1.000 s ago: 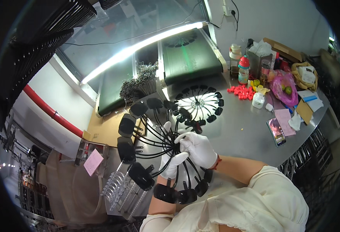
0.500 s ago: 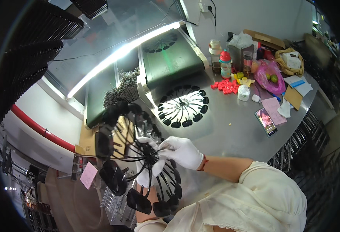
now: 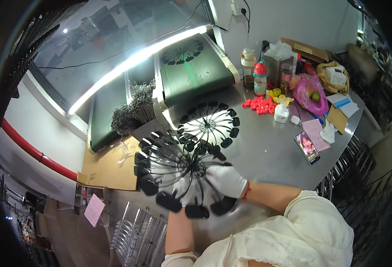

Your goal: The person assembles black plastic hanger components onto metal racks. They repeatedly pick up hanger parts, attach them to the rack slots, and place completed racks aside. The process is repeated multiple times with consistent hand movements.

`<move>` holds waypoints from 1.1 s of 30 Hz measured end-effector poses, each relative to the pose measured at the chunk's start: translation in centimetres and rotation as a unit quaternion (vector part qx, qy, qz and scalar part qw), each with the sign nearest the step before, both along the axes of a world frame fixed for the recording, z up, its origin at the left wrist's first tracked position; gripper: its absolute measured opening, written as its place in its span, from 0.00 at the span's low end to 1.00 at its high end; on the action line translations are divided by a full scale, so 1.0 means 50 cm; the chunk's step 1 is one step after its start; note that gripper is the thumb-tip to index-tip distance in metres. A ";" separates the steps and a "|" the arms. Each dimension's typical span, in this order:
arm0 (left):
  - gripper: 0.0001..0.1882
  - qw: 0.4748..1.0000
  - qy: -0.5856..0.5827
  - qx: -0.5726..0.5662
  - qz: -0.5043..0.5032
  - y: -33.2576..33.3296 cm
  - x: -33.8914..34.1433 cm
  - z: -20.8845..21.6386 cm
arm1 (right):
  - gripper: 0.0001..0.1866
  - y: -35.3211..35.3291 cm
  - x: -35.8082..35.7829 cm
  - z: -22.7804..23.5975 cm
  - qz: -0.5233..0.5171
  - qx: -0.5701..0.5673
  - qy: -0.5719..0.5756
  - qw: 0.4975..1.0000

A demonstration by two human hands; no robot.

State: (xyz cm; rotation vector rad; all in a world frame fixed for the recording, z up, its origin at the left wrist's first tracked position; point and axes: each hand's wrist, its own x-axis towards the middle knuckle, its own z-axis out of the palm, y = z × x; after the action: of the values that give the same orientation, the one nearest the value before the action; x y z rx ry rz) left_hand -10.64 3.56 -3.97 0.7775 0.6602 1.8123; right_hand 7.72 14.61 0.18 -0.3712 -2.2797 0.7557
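A black wheel-shaped rack [image 3: 160, 170] is held up over the table's near edge. Its thin curved arms spread from a hub, and dark glossy rounded-rectangular pieces sit at the tips. My left hand [image 3: 183, 189], in a white glove, is closed beneath the hub, partly hidden by the arms. At the hub's right side, my gloved right hand [image 3: 227, 180] is closed on the rack, its fingertips hidden. A second wheel of the same kind [image 3: 229, 121] lies on the brightly lit tabletop just beyond. The held rack overlaps its near edge in view.
Behind are a green conveyor belt [image 3: 196, 73], a bright tube lamp [image 3: 133, 61] and a bundle of metal wire hooks [image 3: 140, 102]. Red pieces [image 3: 259, 106], bottles, a pink bag [image 3: 310, 94] and a phone [image 3: 307, 148] occupy the table's right. Cardboard [image 3: 109, 167] lies left.
The rack has swung from a steep tilt at the left to a flatter pose, moving right and toward the lying wheel. Both hands have moved with it; the right has shifted slightly right.
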 end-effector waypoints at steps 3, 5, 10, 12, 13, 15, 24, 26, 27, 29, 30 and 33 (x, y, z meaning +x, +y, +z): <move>0.28 0.977 -0.075 -0.133 0.152 0.006 -0.037 -0.058 | 0.09 0.097 -0.038 -0.026 -0.099 0.017 -0.057 0.993; 0.26 0.947 -0.008 -0.254 0.195 -0.022 -0.038 -0.079 | 0.10 0.194 -0.089 -0.089 -0.183 0.043 -0.132 0.973; 0.25 0.939 -0.061 -0.286 0.181 -0.086 -0.004 -0.103 | 0.07 0.352 -0.216 -0.215 -0.278 0.095 -0.148 0.944; 0.24 0.932 -0.063 -0.298 0.195 -0.102 0.002 -0.102 | 0.09 0.381 -0.260 -0.250 -0.303 0.087 -0.197 0.928; 0.24 0.930 -0.063 -0.298 0.206 -0.112 0.005 -0.100 | 0.09 0.382 -0.278 -0.256 -0.304 0.083 -0.214 0.925; 0.23 0.925 -0.064 -0.297 0.229 -0.132 0.006 -0.095 | 0.16 0.379 -0.311 -0.256 -0.291 -0.009 -0.257 0.922; 0.24 0.949 -0.049 -0.245 0.192 -0.093 0.022 -0.044 | 0.17 0.470 -0.324 -0.297 -0.350 -0.069 -0.208 0.911; 0.23 0.925 -0.037 -0.269 0.264 -0.145 0.022 -0.040 | 0.14 0.357 -0.315 -0.209 -0.281 -0.062 -0.250 0.924; 0.22 0.914 -0.019 -0.280 0.294 -0.153 0.020 -0.035 | 0.12 0.319 -0.287 -0.175 -0.265 -0.036 -0.239 0.933; 0.23 0.921 0.008 -0.268 0.282 -0.155 0.000 -0.051 | 0.09 0.253 -0.214 -0.118 -0.258 -0.026 -0.172 0.950; 0.23 0.925 0.020 -0.254 0.280 -0.140 0.009 -0.036 | 0.10 0.207 -0.166 -0.077 -0.233 -0.039 -0.163 0.958; 0.28 0.950 0.123 -0.167 0.234 -0.114 0.010 -0.052 | 0.13 0.072 -0.035 0.031 -0.157 -0.053 -0.115 0.979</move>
State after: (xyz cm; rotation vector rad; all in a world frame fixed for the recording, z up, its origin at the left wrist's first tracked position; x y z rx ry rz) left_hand -10.16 -2.16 -6.55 0.6551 1.3723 1.9585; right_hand 5.98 18.24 1.73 -0.8871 -2.3172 0.6991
